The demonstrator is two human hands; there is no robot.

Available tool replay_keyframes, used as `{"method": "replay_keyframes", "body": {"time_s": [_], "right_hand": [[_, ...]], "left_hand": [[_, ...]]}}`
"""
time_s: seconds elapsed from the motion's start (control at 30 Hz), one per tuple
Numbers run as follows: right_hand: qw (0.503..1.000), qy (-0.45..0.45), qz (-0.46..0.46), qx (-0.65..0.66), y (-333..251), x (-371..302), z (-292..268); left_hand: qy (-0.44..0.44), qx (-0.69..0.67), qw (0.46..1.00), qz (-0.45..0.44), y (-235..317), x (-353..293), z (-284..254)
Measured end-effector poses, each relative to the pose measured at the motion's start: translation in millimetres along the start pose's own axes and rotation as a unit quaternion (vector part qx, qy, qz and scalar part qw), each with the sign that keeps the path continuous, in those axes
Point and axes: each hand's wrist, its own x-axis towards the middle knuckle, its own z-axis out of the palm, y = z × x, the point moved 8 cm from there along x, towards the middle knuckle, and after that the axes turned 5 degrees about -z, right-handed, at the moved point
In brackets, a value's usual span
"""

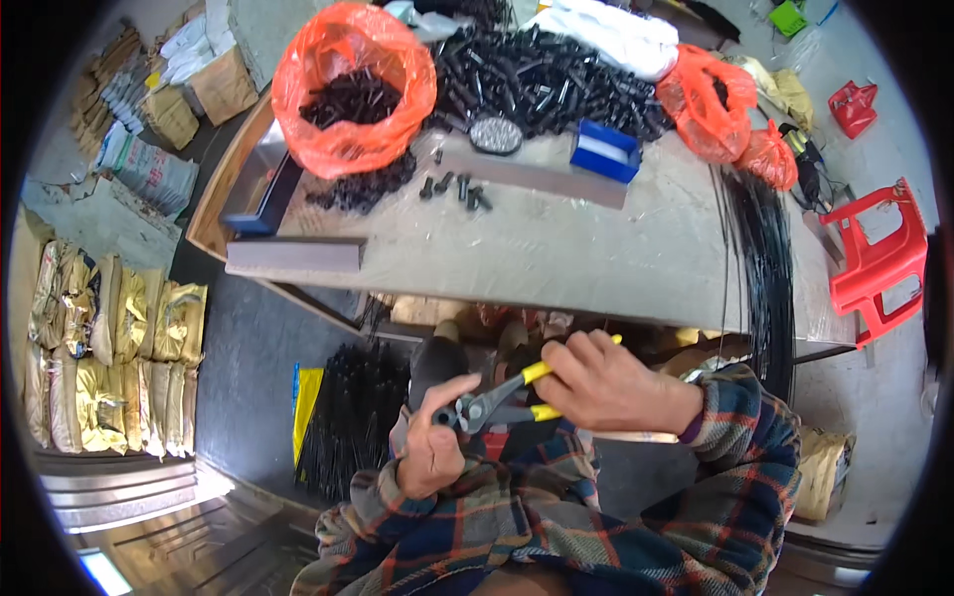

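My right hand (621,387) is closed around the yellow handles of end-cutting pliers (495,399), over my lap in front of the table. The pliers' grey jaws point left and meet a small black cylindrical part (444,417). My left hand (434,449) pinches that part between thumb and forefinger. Whether the jaws grip the part or only touch it, I cannot tell. On the table (556,258) lie a few loose black pieces (462,189), close to a round dish of small silvery bits (496,136).
A large pile of black parts (547,79) covers the table's back, beside an orange-red bag (298,60) and a blue box (605,151). Long black strands (760,268) hang over the right edge, near a red plastic stool (879,263). A black bristly bundle (358,417) stands at lower left.
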Motion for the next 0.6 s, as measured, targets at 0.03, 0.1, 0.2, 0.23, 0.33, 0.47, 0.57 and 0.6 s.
{"method": "replay_keyframes", "body": {"time_s": [0.03,0.1,0.2,0.23,0.33,0.47,0.57,0.6], "right_hand": [[0.999,0.027,0.007,0.023,-0.3,0.7,1.0],[0.996,0.059,0.034,0.066,10.1,4.0,3.8],[0.975,0.047,0.063,0.209,22.7,3.8,1.1],[0.933,-0.021,0.068,0.354,24.8,0.6,13.7],[0.812,-0.129,0.054,0.567,20.4,-11.1,30.2],[0.698,-0.197,0.101,0.68,18.1,-9.9,27.1],[0.719,-0.202,0.106,0.656,20.7,-7.1,22.3],[0.719,-0.203,0.106,0.656,20.2,-6.7,19.3]], "left_hand": [[-0.009,-0.009,0.999,-0.029,-2.7,-0.3,-1.4],[0.024,-0.043,0.997,-0.057,-6.2,8.0,-0.4],[-0.004,-0.08,0.992,-0.094,-4.9,21.8,2.1],[-0.026,-0.082,0.994,-0.073,-7.1,22.5,1.2],[-0.075,-0.121,0.987,-0.068,-8.0,21.8,4.3],[-0.086,-0.128,0.986,-0.056,-7.8,19.0,6.0],[-0.098,-0.129,0.986,-0.046,-2.1,17.4,8.2],[-0.09,-0.12,0.988,-0.036,0.9,17.3,9.3]]}}
